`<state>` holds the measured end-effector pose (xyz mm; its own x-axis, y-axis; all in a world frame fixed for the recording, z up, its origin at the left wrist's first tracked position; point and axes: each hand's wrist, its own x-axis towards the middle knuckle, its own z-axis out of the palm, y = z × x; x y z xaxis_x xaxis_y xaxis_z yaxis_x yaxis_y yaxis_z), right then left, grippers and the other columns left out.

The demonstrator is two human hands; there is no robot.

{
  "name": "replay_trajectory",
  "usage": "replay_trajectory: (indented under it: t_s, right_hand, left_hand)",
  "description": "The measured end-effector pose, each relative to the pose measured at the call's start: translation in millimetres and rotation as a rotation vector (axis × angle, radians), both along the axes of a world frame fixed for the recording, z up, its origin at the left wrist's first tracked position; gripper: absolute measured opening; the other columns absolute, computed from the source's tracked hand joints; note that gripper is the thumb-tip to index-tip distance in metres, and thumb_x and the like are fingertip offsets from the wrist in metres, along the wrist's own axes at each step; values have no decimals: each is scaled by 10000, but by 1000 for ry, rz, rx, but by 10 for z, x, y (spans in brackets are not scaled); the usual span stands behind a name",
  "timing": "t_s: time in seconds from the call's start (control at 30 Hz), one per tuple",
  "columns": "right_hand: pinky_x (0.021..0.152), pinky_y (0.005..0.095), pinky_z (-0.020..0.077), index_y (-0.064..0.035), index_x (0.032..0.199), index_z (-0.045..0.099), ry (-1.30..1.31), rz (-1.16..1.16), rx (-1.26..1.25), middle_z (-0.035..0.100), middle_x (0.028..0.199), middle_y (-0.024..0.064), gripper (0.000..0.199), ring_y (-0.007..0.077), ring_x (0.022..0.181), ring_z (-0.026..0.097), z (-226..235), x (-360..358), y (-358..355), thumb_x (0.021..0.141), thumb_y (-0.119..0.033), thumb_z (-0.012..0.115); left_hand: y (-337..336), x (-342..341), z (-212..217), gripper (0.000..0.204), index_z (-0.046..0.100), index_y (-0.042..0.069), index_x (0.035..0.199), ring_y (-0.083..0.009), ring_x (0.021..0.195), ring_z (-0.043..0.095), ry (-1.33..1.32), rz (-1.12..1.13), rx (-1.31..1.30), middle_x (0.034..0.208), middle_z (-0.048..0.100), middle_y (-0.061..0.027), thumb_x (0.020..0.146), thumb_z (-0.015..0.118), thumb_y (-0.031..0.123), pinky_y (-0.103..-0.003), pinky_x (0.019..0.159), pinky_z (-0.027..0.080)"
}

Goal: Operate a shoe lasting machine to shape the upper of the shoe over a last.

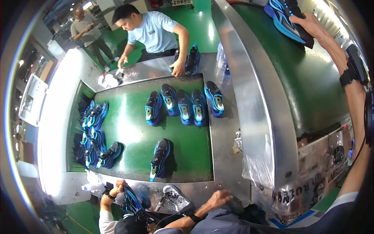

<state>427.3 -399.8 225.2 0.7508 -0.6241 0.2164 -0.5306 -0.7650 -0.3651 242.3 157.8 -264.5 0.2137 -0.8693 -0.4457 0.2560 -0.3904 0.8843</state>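
My right hand grips a black and blue sneaker by its dark end, raised over the green belt on the right. What appears to be my left hand hovers by the near metal ledge, fingers apart and holding nothing. Closest to it is a grey-and-white shoe-shaped piece on the ledge. A single sneaker lies on the middle green belt. Beyond it stands a row of several sneakers, one of them on the metal edge.
More sneakers cluster at the white machine's opening. A co-worker across the belt handles sneakers. Another person's hand at lower left holds a blue shoe. A steel guard divides the belts; a plastic-wrapped box stands near right.
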Motion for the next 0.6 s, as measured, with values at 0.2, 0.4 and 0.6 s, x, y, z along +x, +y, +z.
replay_trajectory:
  t_s: [0.2, 0.4, 0.6]
  right_hand:
    - [808, 298, 490, 32, 1328, 590, -60, 23, 107, 691, 1021, 83, 627, 139, 906, 632, 135, -928, 523, 817, -303, 731]
    - [884, 288, 474, 4, 1455, 492, 57, -62, 287, 665, 1148, 79, 720, 132, 981, 616, 309, -2255, 432, 804, -195, 726]
    - [834, 393, 510, 56, 1235, 624, -142, 92, 64, 674, 1039, 156, 736, 253, 914, 641, 161, -2037, 817, 711, -408, 852]
  left_hand:
    - [-87, 121, 293, 535, 587, -4, 1365, -371, 1163, 679, -290, -283, 68, 1252, 695, -237, 991, 655, 372, -437, 974, 541]
    - [148, 244, 524, 553, 593, 22, 1361, -376, 1141, 686, -461, -158, 64, 1230, 701, -227, 973, 659, 412, -456, 955, 543]
    - [-145, -355, 953, 531, 607, 7, 1352, -314, 1167, 680, -315, -401, -70, 1296, 687, -180, 1010, 642, 412, -405, 994, 533]
